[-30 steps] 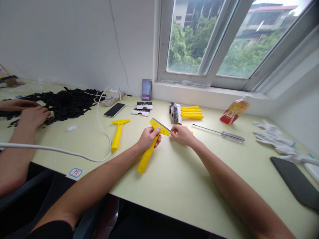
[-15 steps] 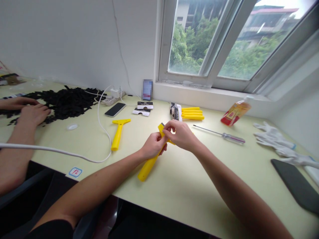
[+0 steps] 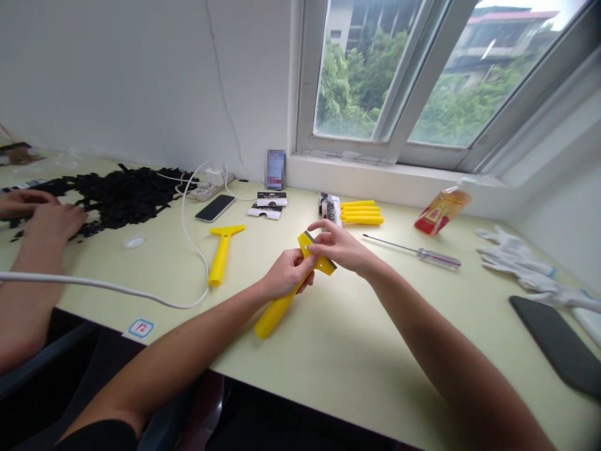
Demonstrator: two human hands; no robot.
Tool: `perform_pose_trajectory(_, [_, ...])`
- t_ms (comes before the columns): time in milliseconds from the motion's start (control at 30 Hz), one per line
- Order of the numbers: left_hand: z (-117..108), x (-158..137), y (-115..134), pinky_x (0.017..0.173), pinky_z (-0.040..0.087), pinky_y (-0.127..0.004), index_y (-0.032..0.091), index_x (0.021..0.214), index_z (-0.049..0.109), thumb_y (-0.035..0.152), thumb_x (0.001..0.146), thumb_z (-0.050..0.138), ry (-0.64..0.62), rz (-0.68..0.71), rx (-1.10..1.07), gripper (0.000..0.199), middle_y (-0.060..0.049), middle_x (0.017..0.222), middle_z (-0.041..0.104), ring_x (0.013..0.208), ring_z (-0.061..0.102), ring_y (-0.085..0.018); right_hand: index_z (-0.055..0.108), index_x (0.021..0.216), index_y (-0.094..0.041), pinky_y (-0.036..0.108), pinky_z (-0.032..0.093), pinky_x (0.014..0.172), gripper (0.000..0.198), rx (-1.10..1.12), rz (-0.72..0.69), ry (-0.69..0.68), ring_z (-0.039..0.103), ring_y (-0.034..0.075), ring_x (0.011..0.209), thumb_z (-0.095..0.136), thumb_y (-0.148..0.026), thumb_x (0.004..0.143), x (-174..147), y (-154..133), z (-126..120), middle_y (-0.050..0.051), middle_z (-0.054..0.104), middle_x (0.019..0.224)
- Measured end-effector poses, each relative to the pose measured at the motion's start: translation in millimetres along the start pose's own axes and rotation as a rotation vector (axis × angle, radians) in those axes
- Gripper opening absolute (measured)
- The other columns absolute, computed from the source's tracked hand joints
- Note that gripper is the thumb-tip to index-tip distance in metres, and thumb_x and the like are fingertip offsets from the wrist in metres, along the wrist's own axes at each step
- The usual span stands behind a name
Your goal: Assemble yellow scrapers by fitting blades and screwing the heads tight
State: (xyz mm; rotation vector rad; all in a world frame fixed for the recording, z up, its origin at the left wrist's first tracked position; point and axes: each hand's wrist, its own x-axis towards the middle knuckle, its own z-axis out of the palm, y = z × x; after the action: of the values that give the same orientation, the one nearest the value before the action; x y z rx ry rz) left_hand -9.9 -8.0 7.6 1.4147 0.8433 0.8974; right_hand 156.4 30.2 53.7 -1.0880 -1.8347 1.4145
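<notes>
My left hand is closed around a yellow scraper where the handle meets the head. The handle slants down toward the table's front edge. A thin dark blade strip shows along the top of the T-shaped head, and small bright spots mark its face. My right hand grips the head, thumb on the face and forefinger raised beyond the blade. Whether a tiny part sits under that thumb I cannot make out. Left of my hands a second yellow scraper lies flat, with no blade visible on it.
Behind my hands lie several yellow handles, a screwdriver and small black-and-white packets. At right are a bottle, gloves and a dark slab. A white cable crosses the left, near a co-worker's hands and black pieces.
My right forefinger has lifted off the scraper's head, and more of the head and blade shows. The scraper has shifted slightly. The co-worker's hands have moved a little left.
</notes>
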Motion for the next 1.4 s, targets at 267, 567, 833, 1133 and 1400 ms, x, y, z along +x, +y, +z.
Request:
perform_pose_trajectory(267, [-4.7,-1.7,7.4,0.037,0.037,-0.020,0.014,0.089,0.058,0.057,0.086,0.055,0.089,-0.005,0.192,0.043,-0.001,0.061,0.062,0.038,0.051,-0.009,0.050,0.113,-0.021,0.019,0.040,0.048,0.044,-0.004,-0.066,0.063,0.053,0.010,0.056,0.068,-0.022,0.073,2.2,3.7,-5.7,-0.007,0.058,0.064])
perform_pose_trajectory(567, [-9.8,-5.5,5.0,0.086,0.051,-0.036,0.022,0.139,0.044,0.038,0.084,0.064,0.183,0.312,0.890,0.061,-0.011,0.113,0.065,0.098,0.065,-0.024,0.050,0.110,-0.018,0.020,0.038,0.049,0.045,0.006,-0.028,0.240,0.052,0.010,0.054,0.069,-0.022,0.070,4.5,9.9,-9.7,-0.009,0.053,0.058])
perform_pose_trajectory(833, [-10.5,-7.2,1.8,0.078,0.052,-0.032,0.020,0.140,0.047,0.030,0.093,0.049,0.163,0.300,1.217,0.048,-0.012,0.106,0.064,0.087,0.066,-0.022,0.050,0.107,-0.019,0.020,0.037,0.048,0.043,0.014,-0.056,0.229,0.052,0.010,0.053,0.073,-0.028,0.071,3.2,11.1,-5.1,-0.008,0.055,0.060])
perform_pose_trajectory(1133, [-36.0,3.2,10.4,0.092,0.050,-0.034,0.018,0.129,0.059,0.029,0.085,0.059,0.406,0.386,0.887,0.045,-0.013,0.116,0.065,0.102,0.063,-0.024,0.061,0.110,-0.017,0.026,0.051,0.069,0.023,-0.372,-0.091,0.314,0.065,0.013,0.074,0.048,-0.024,0.092,12.6,26.6,-18.7,0.005,0.071,0.087])
perform_pose_trajectory(1400, [-34.4,10.7,14.3,0.034,0.037,-0.020,0.016,0.121,0.059,0.044,0.075,0.071,0.452,0.155,0.062,0.055,0.002,0.081,0.056,0.041,0.049,-0.005,0.074,0.097,-0.018,0.033,0.040,0.086,0.025,-1.019,-0.167,0.254,0.060,0.022,0.096,0.050,-0.020,0.091,19.8,67.5,-0.6,0.009,0.072,0.099])
